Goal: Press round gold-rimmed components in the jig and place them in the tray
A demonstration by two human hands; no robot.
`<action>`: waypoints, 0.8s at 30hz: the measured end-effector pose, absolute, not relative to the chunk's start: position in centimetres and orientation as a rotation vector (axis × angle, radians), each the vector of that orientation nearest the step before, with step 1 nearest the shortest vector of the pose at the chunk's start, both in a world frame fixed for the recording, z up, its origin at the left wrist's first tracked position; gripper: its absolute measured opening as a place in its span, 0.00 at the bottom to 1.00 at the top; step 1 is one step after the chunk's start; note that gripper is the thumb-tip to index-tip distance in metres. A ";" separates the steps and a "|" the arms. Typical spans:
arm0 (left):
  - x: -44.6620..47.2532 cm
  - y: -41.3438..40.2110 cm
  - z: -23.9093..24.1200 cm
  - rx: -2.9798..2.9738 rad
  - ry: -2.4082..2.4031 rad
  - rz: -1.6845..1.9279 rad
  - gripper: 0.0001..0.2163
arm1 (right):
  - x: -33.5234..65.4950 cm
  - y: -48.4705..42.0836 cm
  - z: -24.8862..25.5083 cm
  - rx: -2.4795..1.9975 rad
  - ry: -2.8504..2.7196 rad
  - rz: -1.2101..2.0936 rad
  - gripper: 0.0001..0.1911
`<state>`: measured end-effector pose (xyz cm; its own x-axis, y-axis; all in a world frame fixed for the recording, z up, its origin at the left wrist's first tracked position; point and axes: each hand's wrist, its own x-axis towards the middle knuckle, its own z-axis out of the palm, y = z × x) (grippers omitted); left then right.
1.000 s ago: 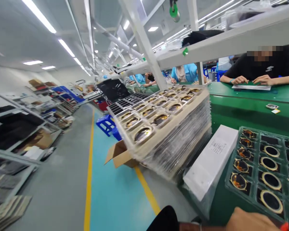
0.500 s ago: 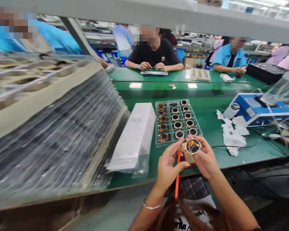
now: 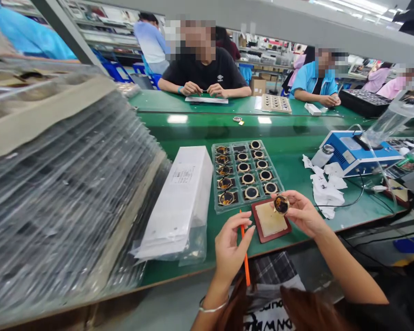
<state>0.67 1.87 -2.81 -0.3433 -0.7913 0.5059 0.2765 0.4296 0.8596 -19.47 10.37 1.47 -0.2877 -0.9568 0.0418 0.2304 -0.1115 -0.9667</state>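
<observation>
Hands apart | right hand (image 3: 305,214): pinching watch case (image 3: 281,204) | left hand (image 3: 230,243): holding orange stick (image 3: 246,266) | white box (image 3: 169,216): label (image 3: 182,174) illegible

A second ago the view looked down the aisle; it has swung round to the green bench (image 3: 293,145). The left hand (image 3: 228,246) and the right hand (image 3: 306,215), close together at the watch (image 3: 281,204) half a second ago, have parted: the right has carried the watch rightward, away from the left, and the pad (image 3: 269,223) between now shows nearly whole
</observation>
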 end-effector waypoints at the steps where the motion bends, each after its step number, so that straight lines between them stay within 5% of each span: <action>1: 0.7 1.8 -2.8 0.470 -1.562 -1.152 0.03 | -19.8 10.4 1.5 -1.042 1.263 -1.554 0.23; 8: 0.9 1.9 -2.7 0.447 -1.569 -1.170 0.05 | -21.7 10.2 3.1 -2.019 1.617 -0.947 0.19; 24: 1.2 1.9 -2.6 0.498 -1.596 -1.199 0.03 | -21.2 9.0 3.2 -1.907 1.591 -0.733 0.27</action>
